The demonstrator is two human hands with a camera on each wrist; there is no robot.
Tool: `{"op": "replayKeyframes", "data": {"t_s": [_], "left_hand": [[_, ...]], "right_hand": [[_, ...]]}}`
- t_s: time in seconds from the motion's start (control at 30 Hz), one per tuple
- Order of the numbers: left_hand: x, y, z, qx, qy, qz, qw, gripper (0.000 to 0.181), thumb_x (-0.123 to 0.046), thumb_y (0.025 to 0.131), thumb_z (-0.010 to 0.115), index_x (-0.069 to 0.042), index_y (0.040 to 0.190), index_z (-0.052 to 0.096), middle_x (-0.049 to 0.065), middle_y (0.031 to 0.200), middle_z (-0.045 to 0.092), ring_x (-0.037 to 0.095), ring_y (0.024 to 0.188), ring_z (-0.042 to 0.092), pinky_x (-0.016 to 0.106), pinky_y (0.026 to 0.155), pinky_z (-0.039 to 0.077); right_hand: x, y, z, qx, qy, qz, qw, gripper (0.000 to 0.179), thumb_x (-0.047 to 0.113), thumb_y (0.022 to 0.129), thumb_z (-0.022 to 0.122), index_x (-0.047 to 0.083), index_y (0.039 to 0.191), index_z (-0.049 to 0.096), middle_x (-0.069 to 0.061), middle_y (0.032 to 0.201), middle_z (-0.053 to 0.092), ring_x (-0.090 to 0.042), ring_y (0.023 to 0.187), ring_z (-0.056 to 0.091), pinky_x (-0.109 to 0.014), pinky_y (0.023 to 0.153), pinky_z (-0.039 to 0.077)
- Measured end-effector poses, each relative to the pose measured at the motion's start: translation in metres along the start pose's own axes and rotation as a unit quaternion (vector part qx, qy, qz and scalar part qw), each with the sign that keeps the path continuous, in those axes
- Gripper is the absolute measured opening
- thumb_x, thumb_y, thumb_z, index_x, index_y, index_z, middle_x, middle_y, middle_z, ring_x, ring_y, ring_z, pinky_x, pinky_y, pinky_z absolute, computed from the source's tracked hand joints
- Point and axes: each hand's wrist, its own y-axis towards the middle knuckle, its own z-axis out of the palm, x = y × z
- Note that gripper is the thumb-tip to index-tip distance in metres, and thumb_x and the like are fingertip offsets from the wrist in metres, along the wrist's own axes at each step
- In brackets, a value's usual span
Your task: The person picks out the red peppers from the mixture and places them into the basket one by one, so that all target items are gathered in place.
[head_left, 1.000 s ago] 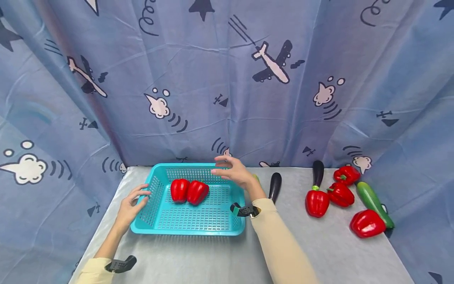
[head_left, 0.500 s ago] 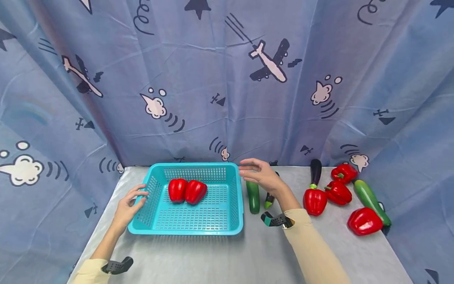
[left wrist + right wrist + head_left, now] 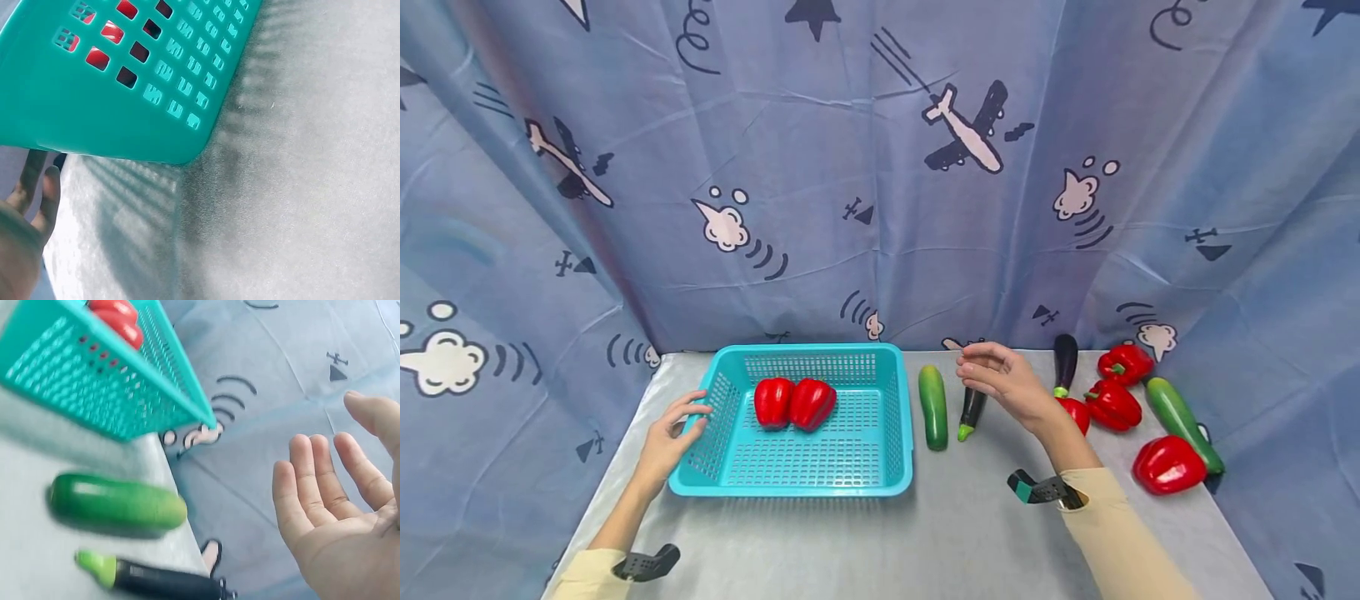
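Right hand shifted from basket toward eggplant, empty fingers relaxed, left hand loose at basket's side

Eggplant (partly) behind right hand.

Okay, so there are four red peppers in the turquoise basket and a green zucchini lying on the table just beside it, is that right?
Not quite: the turquoise basket holds two red peppers, not four, as the head view shows. The green zucchini does lie on the table just beside it.
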Motion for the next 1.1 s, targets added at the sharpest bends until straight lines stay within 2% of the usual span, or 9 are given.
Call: {"op": "replayKeyframes", "data": {"t_s": [0.23,0.47,0.8,0.87,0.93,1.1], "left_hand": [[0.0,-0.002,0.0,-0.002,0.001,0.009,1.0,0.022,-0.003,0.099,0.066,0.005,0.119,0.067,0.019,0.148,0.047,0.033,0.137,0.041,0.015,0.092,0.041],[0.004,-0.001,0.001,-0.004,-0.001,0.006,1.0,0.022,-0.003,0.099,0.066,0.005,0.119,0.067,0.018,0.148,0.047,0.027,0.137,0.042,0.016,0.093,0.041],[0.001,0.0,0.001,-0.011,0.017,0.006,0.9998,0.021,0.004,0.099,0.063,0.012,0.118,0.064,0.027,0.146,0.046,0.042,0.135,0.04,0.013,0.09,0.041],[-0.001,0.0,0.001,-0.012,0.013,0.001,0.9998,0.021,0.003,0.099,0.063,0.01,0.118,0.065,0.025,0.147,0.046,0.043,0.135,0.039,0.013,0.09,0.041],[-0.007,-0.001,0.001,-0.011,0.008,0.001,0.9999,0.02,0.003,0.099,0.063,0.01,0.118,0.065,0.024,0.147,0.047,0.044,0.135,0.039,0.013,0.091,0.041],[-0.028,-0.003,0.003,-0.008,-0.004,0.013,0.9999,0.02,0.004,0.098,0.063,0.012,0.116,0.065,0.028,0.144,0.047,0.039,0.135,0.042,0.015,0.09,0.043]], "right_hand": [[-0.007,-0.025,-0.035,-0.027,-0.003,-0.009,0.9996,0.031,0.004,0.1,0.065,-0.003,0.129,0.056,-0.011,0.117,0.066,-0.02,0.104,0.068,-0.036,0.094,0.051],[-0.011,-0.05,-0.065,-0.047,-0.019,-0.004,0.9987,0.024,0.004,0.101,0.063,0.003,0.125,0.06,-0.005,0.117,0.068,-0.019,0.106,0.068,-0.034,0.092,0.051],[-0.017,-0.081,-0.103,-0.075,0.0,-0.019,0.997,0.025,0.0,0.103,0.058,0.005,0.127,0.06,-0.003,0.116,0.07,-0.017,0.103,0.069,-0.031,0.091,0.051],[-0.018,-0.084,-0.11,-0.088,-0.027,-0.019,0.9956,0.026,0.003,0.102,0.06,0.007,0.128,0.061,-0.002,0.116,0.069,-0.015,0.104,0.069,-0.029,0.09,0.052],[-0.02,-0.088,-0.118,-0.11,-0.08,-0.017,0.9905,0.029,0.008,0.102,0.064,0.01,0.13,0.06,0.003,0.117,0.068,-0.01,0.105,0.067,-0.024,0.087,0.053],[-0.029,-0.094,-0.136,-0.177,-0.203,-0.02,0.9629,0.046,0.02,0.099,0.07,0.005,0.139,0.054,0.012,0.121,0.062,0.001,0.107,0.06,-0.013,0.082,0.049]]}}
